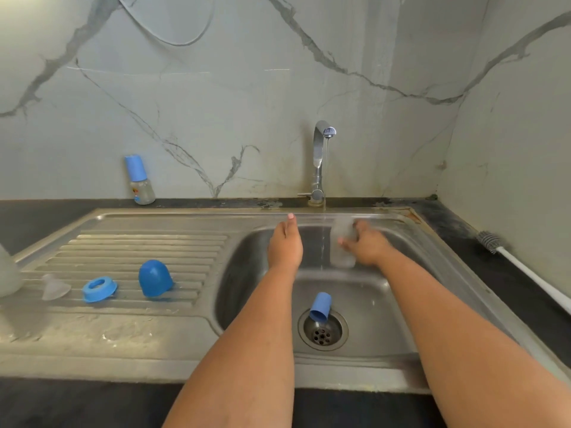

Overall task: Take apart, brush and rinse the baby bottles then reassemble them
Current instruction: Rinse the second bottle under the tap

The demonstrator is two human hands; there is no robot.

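My right hand (367,245) grips a clear bottle body (341,247) over the sink basin (386,307), just right of the thin stream of water running from the tap (319,159). My left hand (285,245) hovers left of the stream with straight fingers and holds nothing. A blue cap (320,307) lies by the drain. On the draining board (123,322) sit a blue dome cap (154,278), a blue screw ring (99,288) and a clear teat (54,287). A second, assembled bottle with a blue cap (139,180) stands against the wall.
A white-handled bottle brush (525,270) lies on the dark counter to the right of the sink. A pale, blurred container (7,273) stands at the left edge. The marble wall rises close behind the tap.
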